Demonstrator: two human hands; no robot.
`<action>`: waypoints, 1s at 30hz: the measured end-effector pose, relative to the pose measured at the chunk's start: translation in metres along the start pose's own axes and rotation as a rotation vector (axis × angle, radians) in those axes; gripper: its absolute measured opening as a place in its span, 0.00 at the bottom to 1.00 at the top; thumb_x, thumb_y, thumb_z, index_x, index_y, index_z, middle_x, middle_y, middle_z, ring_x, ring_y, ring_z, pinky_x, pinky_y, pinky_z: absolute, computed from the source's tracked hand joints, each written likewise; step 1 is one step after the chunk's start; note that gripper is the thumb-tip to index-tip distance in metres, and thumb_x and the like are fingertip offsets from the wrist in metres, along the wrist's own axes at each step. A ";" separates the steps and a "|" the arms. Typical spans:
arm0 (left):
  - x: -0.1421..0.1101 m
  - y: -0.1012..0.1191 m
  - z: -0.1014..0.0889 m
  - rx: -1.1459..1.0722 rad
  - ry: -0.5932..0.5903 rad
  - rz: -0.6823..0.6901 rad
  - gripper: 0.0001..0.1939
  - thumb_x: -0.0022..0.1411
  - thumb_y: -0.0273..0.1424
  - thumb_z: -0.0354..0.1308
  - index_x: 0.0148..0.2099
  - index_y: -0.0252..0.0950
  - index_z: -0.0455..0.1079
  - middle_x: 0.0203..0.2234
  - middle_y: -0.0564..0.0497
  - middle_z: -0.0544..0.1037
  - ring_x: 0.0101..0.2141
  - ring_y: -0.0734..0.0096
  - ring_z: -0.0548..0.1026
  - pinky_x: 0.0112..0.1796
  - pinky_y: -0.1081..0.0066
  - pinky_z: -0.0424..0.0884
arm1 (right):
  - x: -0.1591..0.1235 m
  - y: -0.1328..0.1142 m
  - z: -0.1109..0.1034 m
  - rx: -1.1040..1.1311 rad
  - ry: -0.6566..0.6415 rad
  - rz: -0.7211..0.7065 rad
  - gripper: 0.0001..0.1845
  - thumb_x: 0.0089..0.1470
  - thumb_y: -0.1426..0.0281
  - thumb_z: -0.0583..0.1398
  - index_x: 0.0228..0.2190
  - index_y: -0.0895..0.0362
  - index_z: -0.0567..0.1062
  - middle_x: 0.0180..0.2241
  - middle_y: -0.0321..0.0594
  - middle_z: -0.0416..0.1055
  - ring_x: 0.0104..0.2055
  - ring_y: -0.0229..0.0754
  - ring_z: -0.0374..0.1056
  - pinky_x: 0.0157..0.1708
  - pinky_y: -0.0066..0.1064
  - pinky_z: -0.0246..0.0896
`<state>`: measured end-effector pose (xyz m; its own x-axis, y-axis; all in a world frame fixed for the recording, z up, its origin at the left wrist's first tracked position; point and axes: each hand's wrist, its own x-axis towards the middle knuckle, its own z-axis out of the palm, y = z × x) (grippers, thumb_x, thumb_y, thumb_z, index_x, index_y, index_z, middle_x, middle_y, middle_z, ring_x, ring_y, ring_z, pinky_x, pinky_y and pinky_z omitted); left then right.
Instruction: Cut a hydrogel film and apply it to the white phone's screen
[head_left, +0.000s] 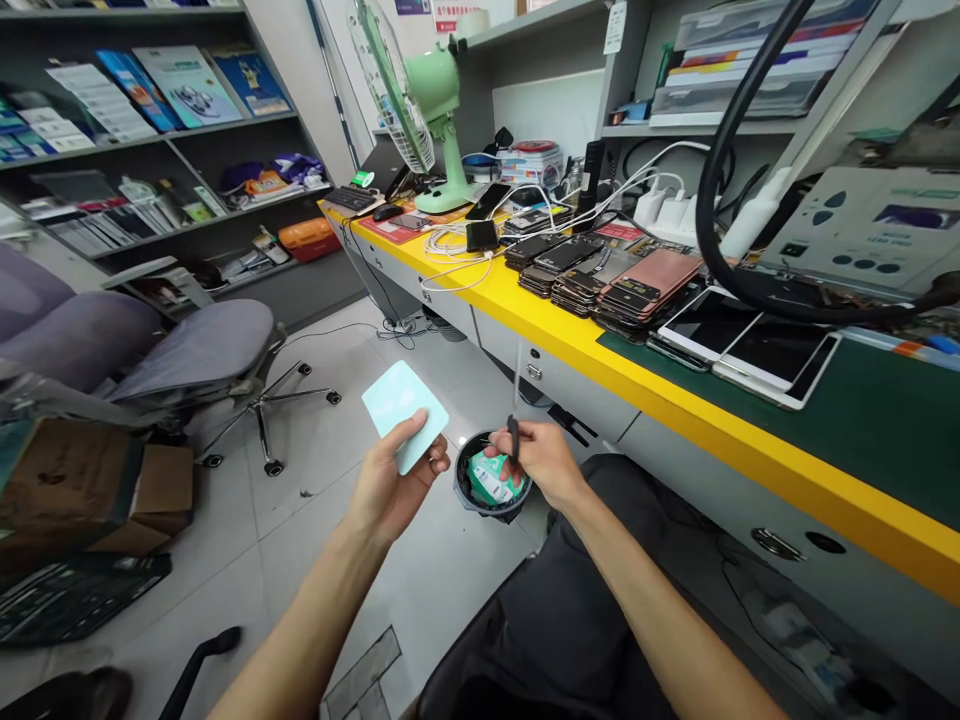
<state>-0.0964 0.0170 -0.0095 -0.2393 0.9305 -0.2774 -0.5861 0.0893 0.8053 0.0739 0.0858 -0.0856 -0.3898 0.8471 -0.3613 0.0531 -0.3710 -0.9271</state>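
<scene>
My left hand (405, 480) grips a light turquoise, flat square pad with rounded corners (397, 400), thumb on its top face and fingers curled behind. To its right, my right hand (544, 458) is closed around a slim tool (514, 435) that looks like scissors; a black curved handle shows at the fingers and a thin pale blade points up. Part of the handle is hidden by the fingers. The two hands are apart, and the tool does not touch the pad. Below my right hand stands a small bin (480, 500) lined with a black bag, with green and white packaging (491, 480) inside.
A yellow-edged workbench (540, 335) runs along the right, bearing stacked phone parts (577, 280), white-fronted screens (776, 345), cables and a green fan (442, 150). A grey office chair (202, 340) and cardboard box (67, 480) stand on the left. Shelves (172, 140) line the back.
</scene>
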 end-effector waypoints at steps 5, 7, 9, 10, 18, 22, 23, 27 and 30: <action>0.009 -0.011 -0.040 0.014 0.089 0.012 0.14 0.54 0.29 0.73 0.37 0.36 0.70 0.26 0.57 0.71 0.22 0.77 0.68 0.22 0.74 0.70 | 0.079 0.041 0.009 -0.218 -0.051 0.217 0.18 0.67 0.63 0.63 0.55 0.58 0.74 0.53 0.46 0.73 0.49 0.49 0.75 0.47 0.46 0.75; 0.015 -0.017 -0.054 0.033 0.109 0.006 0.14 0.54 0.30 0.73 0.37 0.35 0.70 0.26 0.57 0.71 0.22 0.77 0.69 0.23 0.73 0.71 | 0.099 0.052 0.010 -0.286 -0.046 0.270 0.19 0.67 0.63 0.63 0.55 0.57 0.73 0.55 0.47 0.72 0.51 0.50 0.74 0.49 0.47 0.74; 0.021 -0.022 -0.065 0.057 0.121 0.001 0.14 0.55 0.31 0.73 0.37 0.34 0.71 0.25 0.56 0.72 0.21 0.77 0.70 0.23 0.73 0.72 | 0.112 0.058 0.010 -0.337 -0.037 0.302 0.19 0.67 0.63 0.63 0.55 0.57 0.73 0.55 0.47 0.72 0.51 0.50 0.74 0.49 0.47 0.74; 0.024 -0.024 -0.070 0.072 0.124 -0.001 0.14 0.55 0.32 0.73 0.37 0.33 0.71 0.26 0.55 0.74 0.21 0.76 0.71 0.23 0.73 0.72 | 0.117 0.061 0.011 -0.356 -0.033 0.311 0.19 0.67 0.63 0.63 0.55 0.57 0.74 0.55 0.47 0.72 0.51 0.50 0.74 0.49 0.47 0.74; 0.031 -0.030 -0.086 0.246 0.076 0.052 0.14 0.59 0.36 0.70 0.41 0.32 0.74 0.32 0.48 0.79 0.24 0.71 0.76 0.25 0.69 0.74 | 0.129 0.065 0.012 -0.413 -0.049 0.362 0.20 0.67 0.63 0.64 0.55 0.59 0.73 0.55 0.48 0.72 0.51 0.51 0.74 0.49 0.47 0.74; 0.027 -0.033 -0.089 0.453 0.052 0.166 0.12 0.62 0.37 0.67 0.34 0.33 0.77 0.25 0.48 0.78 0.24 0.68 0.74 0.27 0.67 0.72 | 0.128 0.059 0.011 -0.362 -0.071 0.350 0.20 0.67 0.63 0.63 0.56 0.58 0.73 0.55 0.48 0.72 0.51 0.51 0.74 0.49 0.47 0.73; 0.025 -0.035 -0.090 0.521 0.061 0.219 0.12 0.63 0.37 0.67 0.31 0.33 0.77 0.24 0.47 0.77 0.24 0.68 0.74 0.29 0.67 0.73 | 0.126 0.056 0.010 -0.338 -0.083 0.341 0.20 0.67 0.63 0.63 0.56 0.58 0.73 0.55 0.48 0.72 0.51 0.51 0.74 0.49 0.47 0.73; 0.017 -0.040 -0.094 0.773 0.106 0.504 0.05 0.60 0.36 0.69 0.35 0.40 0.83 0.37 0.44 0.82 0.39 0.59 0.79 0.43 0.62 0.75 | 0.101 0.039 0.005 -0.192 -0.174 0.263 0.17 0.67 0.63 0.63 0.53 0.59 0.74 0.51 0.46 0.75 0.46 0.47 0.76 0.44 0.43 0.75; 0.016 -0.044 -0.097 0.934 0.052 0.668 0.10 0.55 0.34 0.73 0.41 0.46 0.85 0.44 0.42 0.82 0.46 0.52 0.78 0.49 0.54 0.73 | 0.062 0.024 -0.003 -0.053 -0.278 0.168 0.22 0.63 0.56 0.65 0.42 0.65 0.79 0.41 0.51 0.80 0.29 0.39 0.75 0.27 0.30 0.73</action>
<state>-0.1497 -0.0067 -0.0999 -0.3304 0.8775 0.3476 0.4674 -0.1678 0.8680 0.0536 0.1300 -0.1308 -0.6070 0.6369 -0.4754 0.1830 -0.4701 -0.8635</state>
